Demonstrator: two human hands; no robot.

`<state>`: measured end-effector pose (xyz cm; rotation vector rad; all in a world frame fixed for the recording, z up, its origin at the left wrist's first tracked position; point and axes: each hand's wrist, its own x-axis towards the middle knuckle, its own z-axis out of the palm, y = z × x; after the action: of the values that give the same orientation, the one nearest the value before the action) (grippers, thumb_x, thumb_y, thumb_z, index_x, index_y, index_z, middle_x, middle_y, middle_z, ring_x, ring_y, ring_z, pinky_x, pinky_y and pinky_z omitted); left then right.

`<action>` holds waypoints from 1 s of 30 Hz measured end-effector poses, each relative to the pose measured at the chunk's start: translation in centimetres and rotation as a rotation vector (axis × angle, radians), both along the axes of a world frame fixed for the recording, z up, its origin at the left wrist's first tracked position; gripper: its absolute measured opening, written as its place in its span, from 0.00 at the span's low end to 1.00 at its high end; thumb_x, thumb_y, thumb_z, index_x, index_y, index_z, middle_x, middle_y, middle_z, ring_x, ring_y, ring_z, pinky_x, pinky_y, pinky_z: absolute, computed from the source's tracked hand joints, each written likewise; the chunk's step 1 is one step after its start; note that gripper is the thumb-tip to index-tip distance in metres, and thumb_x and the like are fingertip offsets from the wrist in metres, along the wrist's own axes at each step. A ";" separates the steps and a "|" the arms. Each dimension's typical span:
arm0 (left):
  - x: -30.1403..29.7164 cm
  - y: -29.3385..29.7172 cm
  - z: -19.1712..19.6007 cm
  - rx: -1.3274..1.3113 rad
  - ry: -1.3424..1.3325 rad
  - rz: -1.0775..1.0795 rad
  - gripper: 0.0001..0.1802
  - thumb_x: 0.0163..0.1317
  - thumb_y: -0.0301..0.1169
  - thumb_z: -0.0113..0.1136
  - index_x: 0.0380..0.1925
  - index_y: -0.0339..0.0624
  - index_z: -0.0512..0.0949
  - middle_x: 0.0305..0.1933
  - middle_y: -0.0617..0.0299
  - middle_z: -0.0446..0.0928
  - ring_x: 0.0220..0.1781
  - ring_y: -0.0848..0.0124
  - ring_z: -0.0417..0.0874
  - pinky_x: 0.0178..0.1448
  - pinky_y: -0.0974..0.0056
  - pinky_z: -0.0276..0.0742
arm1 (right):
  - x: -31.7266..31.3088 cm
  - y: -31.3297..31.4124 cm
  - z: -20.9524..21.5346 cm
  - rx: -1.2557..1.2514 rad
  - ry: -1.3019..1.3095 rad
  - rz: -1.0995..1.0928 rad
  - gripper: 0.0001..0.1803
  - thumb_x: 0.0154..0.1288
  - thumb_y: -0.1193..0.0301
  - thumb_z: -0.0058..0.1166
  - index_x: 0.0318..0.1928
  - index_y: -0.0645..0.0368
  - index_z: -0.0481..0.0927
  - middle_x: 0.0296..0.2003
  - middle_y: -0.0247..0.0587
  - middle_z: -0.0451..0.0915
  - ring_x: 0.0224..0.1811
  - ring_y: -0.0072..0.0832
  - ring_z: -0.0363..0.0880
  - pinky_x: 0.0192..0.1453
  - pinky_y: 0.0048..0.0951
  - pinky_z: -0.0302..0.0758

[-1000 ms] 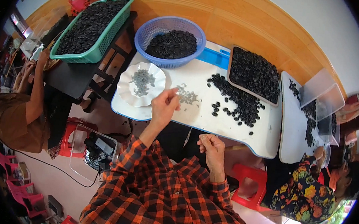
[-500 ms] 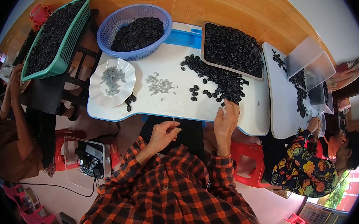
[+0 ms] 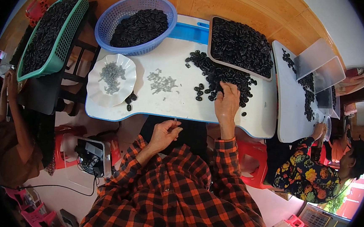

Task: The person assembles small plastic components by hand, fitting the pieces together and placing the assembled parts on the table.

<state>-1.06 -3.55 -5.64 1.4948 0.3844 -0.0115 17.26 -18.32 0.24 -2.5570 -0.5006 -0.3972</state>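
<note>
Beside a heaped tray (image 3: 210, 39), the right hand (image 3: 227, 105) covers black pieces (image 3: 215, 76); I cannot tell its grip's state.

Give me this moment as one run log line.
right hand: fingers at loose black pieces | left hand: by table edge, contents unclear | table middle: grey bits | table left: white plate with grey bits

Looks like sm. informal workshop; shows white table (image 3: 169, 112) w/ loose black parts (image 3: 210, 71), blue basket (image 3: 144, 49), green basket (image 3: 68, 42) & tray (image 3: 240, 71) heaped w/ same; has 2nd table (image 3: 289, 125) just beside, to R, w/ more parts & person in floral top (image 3: 304, 177) alongside; has another person in brown top (image 3: 8, 154) at far L; furnished w/ red plastic stool (image 3: 261, 161), wood-look wall panelling (image 3: 189, 4).
</note>
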 end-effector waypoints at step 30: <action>-0.3 0.1 -0.7 0.024 0.045 -0.030 0.14 0.59 0.25 0.61 0.45 0.29 0.77 0.36 0.55 0.79 0.28 0.77 0.80 0.29 0.72 0.79 | -1.7 0.3 -0.6 0.006 -0.130 0.268 0.14 0.49 0.83 0.54 0.38 0.56 0.81 0.37 0.37 0.76 0.40 0.38 0.73 0.45 0.36 0.71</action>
<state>-1.40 -3.41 -6.36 1.5264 0.3989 -0.0645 15.52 -17.99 -0.39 -2.4251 -0.8754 -0.4670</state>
